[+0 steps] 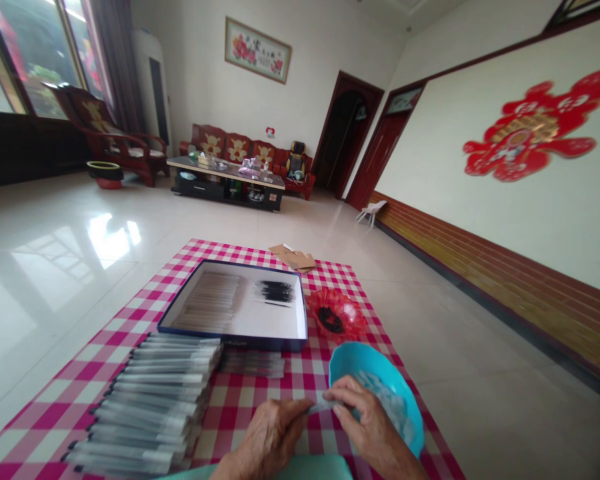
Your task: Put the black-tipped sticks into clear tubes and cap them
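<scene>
My left hand and my right hand meet at the bottom centre over the red-and-white checked cloth. Both pinch a small clear plastic piece between their fingertips. My right hand rests against the rim of a blue bowl that holds clear plastic pieces. To the left lies a stack of packed pens in clear sleeves. A few more sleeves lie just ahead of my hands.
A shallow blue-edged box holds rows of pen parts and a dark pile. A red dish with black bits stands right of it. Cardboard pieces lie at the cloth's far edge. Beyond are shiny floor tiles, a coffee table and sofas.
</scene>
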A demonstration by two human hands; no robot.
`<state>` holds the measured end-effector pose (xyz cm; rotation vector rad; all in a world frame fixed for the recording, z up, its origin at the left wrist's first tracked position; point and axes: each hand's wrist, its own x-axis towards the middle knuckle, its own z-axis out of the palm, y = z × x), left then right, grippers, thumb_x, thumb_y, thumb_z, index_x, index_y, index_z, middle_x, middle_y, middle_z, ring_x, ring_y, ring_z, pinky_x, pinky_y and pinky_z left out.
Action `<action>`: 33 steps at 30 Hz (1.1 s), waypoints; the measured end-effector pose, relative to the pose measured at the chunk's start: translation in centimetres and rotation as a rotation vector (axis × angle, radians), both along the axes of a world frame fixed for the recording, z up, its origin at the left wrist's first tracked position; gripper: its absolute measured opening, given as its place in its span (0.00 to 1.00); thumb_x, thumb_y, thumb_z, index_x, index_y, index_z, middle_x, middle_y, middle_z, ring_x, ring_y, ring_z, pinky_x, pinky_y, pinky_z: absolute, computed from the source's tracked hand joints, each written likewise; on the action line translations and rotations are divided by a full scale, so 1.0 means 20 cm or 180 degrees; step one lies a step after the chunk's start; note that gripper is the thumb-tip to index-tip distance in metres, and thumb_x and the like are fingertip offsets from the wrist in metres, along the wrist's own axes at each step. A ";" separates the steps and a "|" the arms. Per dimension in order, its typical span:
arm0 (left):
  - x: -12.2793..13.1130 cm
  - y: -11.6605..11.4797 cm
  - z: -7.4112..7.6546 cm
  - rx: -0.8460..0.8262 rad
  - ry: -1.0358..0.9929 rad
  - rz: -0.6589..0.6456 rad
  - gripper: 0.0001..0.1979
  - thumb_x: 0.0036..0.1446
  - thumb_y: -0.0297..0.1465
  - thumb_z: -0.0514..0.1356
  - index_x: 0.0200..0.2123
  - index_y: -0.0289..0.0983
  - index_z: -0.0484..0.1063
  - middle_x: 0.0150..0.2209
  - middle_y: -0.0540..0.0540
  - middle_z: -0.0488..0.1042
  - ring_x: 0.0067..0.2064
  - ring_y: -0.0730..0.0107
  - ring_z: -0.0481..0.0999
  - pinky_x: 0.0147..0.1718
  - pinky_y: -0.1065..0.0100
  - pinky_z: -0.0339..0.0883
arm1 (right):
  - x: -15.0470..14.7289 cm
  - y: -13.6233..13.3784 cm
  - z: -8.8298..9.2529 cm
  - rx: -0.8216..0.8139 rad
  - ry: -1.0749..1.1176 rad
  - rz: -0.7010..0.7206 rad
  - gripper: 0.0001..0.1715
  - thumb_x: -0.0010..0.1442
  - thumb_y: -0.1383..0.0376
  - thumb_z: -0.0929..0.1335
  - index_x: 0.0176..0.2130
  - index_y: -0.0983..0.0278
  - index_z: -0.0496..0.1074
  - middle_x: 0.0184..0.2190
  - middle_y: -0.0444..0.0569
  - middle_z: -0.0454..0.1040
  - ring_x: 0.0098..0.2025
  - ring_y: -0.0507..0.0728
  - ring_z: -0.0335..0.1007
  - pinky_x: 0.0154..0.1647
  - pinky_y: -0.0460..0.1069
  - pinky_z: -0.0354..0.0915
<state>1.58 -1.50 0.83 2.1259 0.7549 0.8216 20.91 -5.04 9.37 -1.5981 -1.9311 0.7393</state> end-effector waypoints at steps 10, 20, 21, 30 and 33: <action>0.00 0.01 0.03 -0.1222 -0.0523 -0.0231 0.19 0.65 0.41 0.47 0.34 0.34 0.72 0.19 0.54 0.60 0.20 0.78 0.57 0.20 0.75 0.48 | -0.02 0.01 -0.10 -0.0144 0.0912 -0.0401 0.13 0.59 0.60 0.65 0.43 0.60 0.73 0.36 0.47 0.76 0.40 0.57 0.72 0.43 0.50 0.67; 0.01 0.00 0.01 -0.0669 -0.0561 0.0167 0.18 0.65 0.38 0.47 0.37 0.34 0.74 0.19 0.54 0.59 0.21 0.77 0.54 0.22 0.73 0.48 | -0.18 0.01 -0.15 -0.0068 0.1939 -0.0846 0.18 0.61 0.55 0.64 0.43 0.63 0.74 0.38 0.50 0.77 0.43 0.60 0.72 0.46 0.52 0.66; 0.01 0.00 0.01 -0.0443 -0.0483 0.0286 0.17 0.65 0.36 0.47 0.38 0.35 0.74 0.21 0.52 0.62 0.21 0.77 0.57 0.23 0.73 0.49 | -0.19 0.02 -0.16 -0.0020 0.1945 -0.0909 0.18 0.60 0.55 0.64 0.43 0.64 0.74 0.38 0.50 0.77 0.43 0.60 0.72 0.46 0.52 0.67; -0.02 -0.02 -0.03 0.1036 0.0443 0.0877 0.16 0.62 0.24 0.45 0.47 0.36 0.68 0.26 0.46 0.71 0.25 0.69 0.70 0.23 0.73 0.59 | -0.24 0.03 -0.24 -0.0084 0.2283 -0.1248 0.20 0.59 0.55 0.67 0.45 0.64 0.74 0.37 0.50 0.77 0.42 0.59 0.72 0.43 0.50 0.67; -0.03 -0.02 -0.02 0.1304 0.0630 0.0993 0.18 0.60 0.22 0.45 0.48 0.36 0.68 0.27 0.45 0.71 0.27 0.67 0.72 0.24 0.72 0.62 | -0.24 0.04 -0.26 -0.0147 0.2333 -0.1230 0.19 0.59 0.55 0.66 0.45 0.64 0.74 0.38 0.49 0.77 0.43 0.59 0.72 0.44 0.50 0.67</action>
